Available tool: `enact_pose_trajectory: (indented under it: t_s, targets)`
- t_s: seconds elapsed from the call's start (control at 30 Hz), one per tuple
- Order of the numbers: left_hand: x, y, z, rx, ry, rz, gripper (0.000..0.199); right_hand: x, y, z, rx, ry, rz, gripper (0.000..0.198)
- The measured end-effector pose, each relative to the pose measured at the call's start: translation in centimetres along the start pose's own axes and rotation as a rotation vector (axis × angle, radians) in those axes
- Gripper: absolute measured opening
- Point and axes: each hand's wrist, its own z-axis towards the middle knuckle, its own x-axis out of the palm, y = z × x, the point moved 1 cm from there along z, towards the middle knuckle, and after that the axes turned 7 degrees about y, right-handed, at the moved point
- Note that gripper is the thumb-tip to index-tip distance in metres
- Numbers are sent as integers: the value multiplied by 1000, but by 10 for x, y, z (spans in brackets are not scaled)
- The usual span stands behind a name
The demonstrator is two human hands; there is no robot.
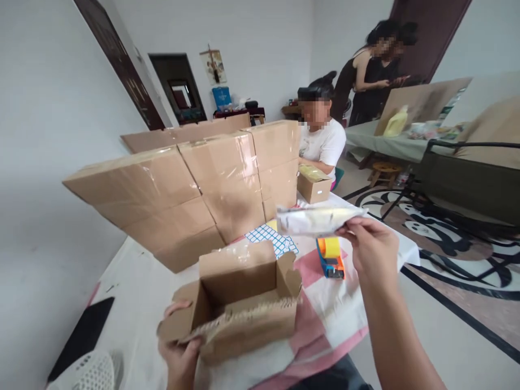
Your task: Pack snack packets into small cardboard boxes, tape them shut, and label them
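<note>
An open cardboard box [252, 330] with its flaps folded out stands on the table in front of me; its visible inside holds nothing. My left hand [181, 344] grips the box at its left corner, fingers around the side flap and thumb by the front flap. Up and to the right, my right hand [371, 241] pinches the right end of a flat white plastic packet [312, 221] with something pale yellow showing in it. The packet is above the table, beyond the box's right side. Below it lies a blue and orange tape dispenser [330, 259] with yellow tape.
A wall of stacked, taped cartons [227, 184] borders the table's far left. Blue-edged label sheets [272, 239] lie behind the box. Across the table a person [323, 135] sits by another small carton [314, 187]. A white perforated basket [87, 372] is at lower left.
</note>
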Motion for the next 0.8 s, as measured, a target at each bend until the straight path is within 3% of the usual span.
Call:
enact_pose_trajectory:
  t_s: [0.07, 0.13, 0.27, 0.37, 0.43, 0.5, 0.6, 0.63, 0.7, 0.73, 0.8]
  targets:
    - [19, 3, -9, -23, 21, -53, 57, 17, 10, 6, -43, 84, 35, 11]
    - [33, 4, -15, -62, 33, -54, 55, 34, 11, 2, 4, 208, 37, 11]
    - [36, 1, -26, -115, 73, -24, 54, 68, -14, -36, 259, 381, 3, 11]
    - [26, 0, -31, -139, 97, -33, 56, 79, -35, -72, 449, 699, -191, 11]
    - [16, 4, -28, -150, 73, -83, 43, 76, -37, -86, 387, 962, -403, 22]
    - [2, 13, -12, -157, -23, -68, 35, 67, -31, -82, 217, 1057, -502, 30]
    - [-18, 40, 40, -235, -238, 67, 25, 57, -20, -35, 66, 891, -420, 26]
    - [-22, 50, 64, -290, -285, 84, 32, 57, -20, -10, 37, 796, -398, 23]
    - [-25, 69, 113, -381, -273, 28, 78, 64, -27, 48, -53, 588, -419, 20]
    - [-23, 76, 136, -390, -230, -8, 91, 69, -36, 78, -36, 490, -412, 30]
    - [-16, 87, 172, -345, -145, -43, 97, 83, -61, 130, 74, 397, -386, 60]
